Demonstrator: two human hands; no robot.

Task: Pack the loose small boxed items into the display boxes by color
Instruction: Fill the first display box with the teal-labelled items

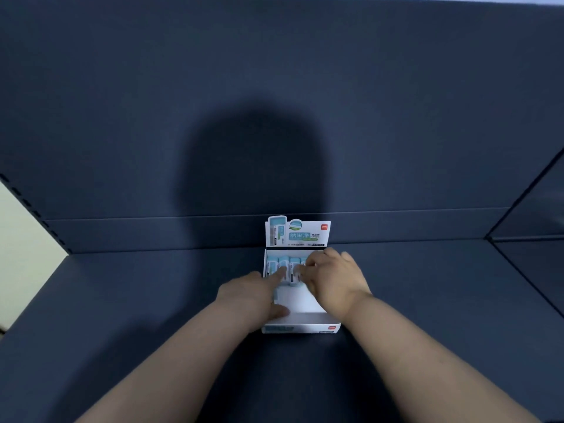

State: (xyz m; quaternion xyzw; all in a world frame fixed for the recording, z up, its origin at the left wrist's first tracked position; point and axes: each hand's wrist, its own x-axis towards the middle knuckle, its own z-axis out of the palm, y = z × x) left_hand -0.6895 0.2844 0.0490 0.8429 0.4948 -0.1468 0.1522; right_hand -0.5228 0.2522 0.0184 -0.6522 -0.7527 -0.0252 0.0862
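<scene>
Head view: white display box [305, 312] on the dark shelf [152, 300], with small blue boxes [282, 261] ranked in its rear row. Left hand [247, 293], fingers straight, presses on the row. Right hand [332, 276] bends over the row's right end, grip indiscernible. Best practice: seat each box upright and tight against its neighbour.

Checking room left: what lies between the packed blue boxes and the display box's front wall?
In the head view, mostly bare white floor of the display box, with the left hand lying over its left side.
</scene>
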